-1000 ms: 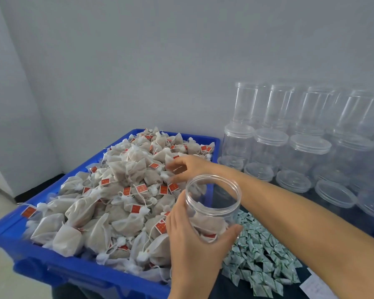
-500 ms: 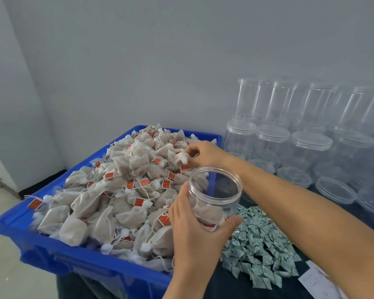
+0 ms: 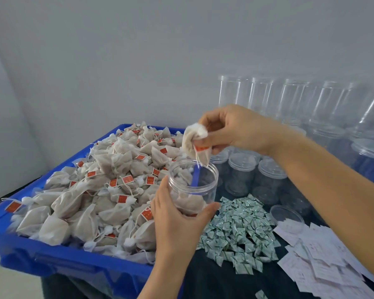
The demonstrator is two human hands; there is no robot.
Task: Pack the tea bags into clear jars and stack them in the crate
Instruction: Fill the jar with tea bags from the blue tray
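Clear plastic fills my left hand [image 3: 177, 223]: I grip an open jar [image 3: 193, 186] from its near side, thumb curled round its right wall and fingers round its left, holding it upright just beside the right rim of the blue crate [image 3: 58, 260]. A few tea bags already lie in the bottom of the jar. My right hand [image 3: 235, 130] hangs just above the jar's mouth, fingers and thumb pinching a small bunch of tea bags [image 3: 195, 145]; their lower tips and a red tag dangle down to the jar's far rim, and I cannot tell how many bags I hold.

The blue crate sits on the left part of the dark table [image 3: 214, 279] and is heaped over its rim with a pile of tea bags [image 3: 99, 186], pale gauze pouches with red tags and white strings. Near the jar's right side, on the table, lies a heap of small green-and-white sachets [image 3: 238, 231]. Further right, toward the near right corner, white paper slips [image 3: 324, 262] are scattered, and one clear lid [image 3: 286, 214] lies at their far edge. Along the far right edge of the table stand rows of empty clear jars [image 3: 270, 175], the nearer ones capped, taller stacked ones [image 3: 289, 98] behind them against the grey wall [image 3: 117, 61]
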